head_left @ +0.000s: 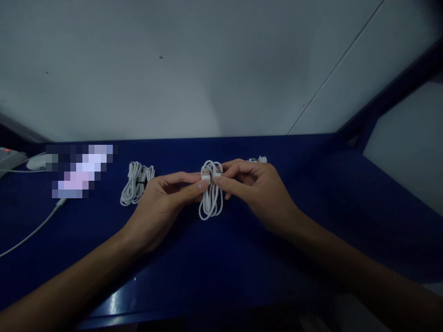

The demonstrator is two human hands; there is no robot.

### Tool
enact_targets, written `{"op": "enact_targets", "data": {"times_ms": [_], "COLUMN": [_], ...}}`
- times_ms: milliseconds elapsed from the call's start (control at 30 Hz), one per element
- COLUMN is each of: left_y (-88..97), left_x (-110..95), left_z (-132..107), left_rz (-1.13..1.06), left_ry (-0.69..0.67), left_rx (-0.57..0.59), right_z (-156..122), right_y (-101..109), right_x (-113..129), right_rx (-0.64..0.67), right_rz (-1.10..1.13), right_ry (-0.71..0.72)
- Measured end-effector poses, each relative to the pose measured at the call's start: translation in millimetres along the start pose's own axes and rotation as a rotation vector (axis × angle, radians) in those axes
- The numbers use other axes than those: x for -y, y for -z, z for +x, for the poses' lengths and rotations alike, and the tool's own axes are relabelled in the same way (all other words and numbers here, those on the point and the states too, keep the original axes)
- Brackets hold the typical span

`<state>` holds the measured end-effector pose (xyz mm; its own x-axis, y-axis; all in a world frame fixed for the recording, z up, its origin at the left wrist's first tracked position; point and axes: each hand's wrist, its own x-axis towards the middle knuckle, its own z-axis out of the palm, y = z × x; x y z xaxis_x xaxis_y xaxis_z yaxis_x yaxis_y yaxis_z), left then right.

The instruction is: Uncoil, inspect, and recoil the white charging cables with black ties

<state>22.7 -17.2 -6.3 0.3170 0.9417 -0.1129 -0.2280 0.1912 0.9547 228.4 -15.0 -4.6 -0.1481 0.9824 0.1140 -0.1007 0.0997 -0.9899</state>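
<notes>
Between my two hands, above the blue tabletop, is a coiled white USB cable (pixel 211 203) with two metal-ended plugs showing near its upper part. My left hand (pixel 169 193) pinches the coil from the left, thumb beside one plug. From the other side, my right hand (pixel 258 189) grips it with thumb and forefinger by the second plug. Behind my left hand lies a bundle of white cables (pixel 133 184) with a dark tie around it. Another white cable bundle (pixel 259 160) is mostly hidden behind my right hand.
A blurred-out bright object (pixel 85 170) lies at the left of the blue table (pixel 214 267), with a white cord (pixel 38 237) running from it. Beside it are a white rounded item (pixel 36 162) and a power strip-like box with a red light (pixel 8 157). A pale wall (pixel 173 92) stands behind.
</notes>
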Motion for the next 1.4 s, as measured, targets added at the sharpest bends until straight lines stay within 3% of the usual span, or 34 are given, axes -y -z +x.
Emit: {"op": "enact_targets", "data": {"times_ms": [1400], "left_y": [-0.7], "left_x": [-1.0], "left_z": [0.1], "left_rz": [0.0], "left_ry": [0.009], "left_rx": [0.028], "right_z": [0.3], "right_y": [0.2], "right_x": [-3.1], "right_rx": [-0.003], "right_rz": [-0.001], "right_ry": [-0.002]}}
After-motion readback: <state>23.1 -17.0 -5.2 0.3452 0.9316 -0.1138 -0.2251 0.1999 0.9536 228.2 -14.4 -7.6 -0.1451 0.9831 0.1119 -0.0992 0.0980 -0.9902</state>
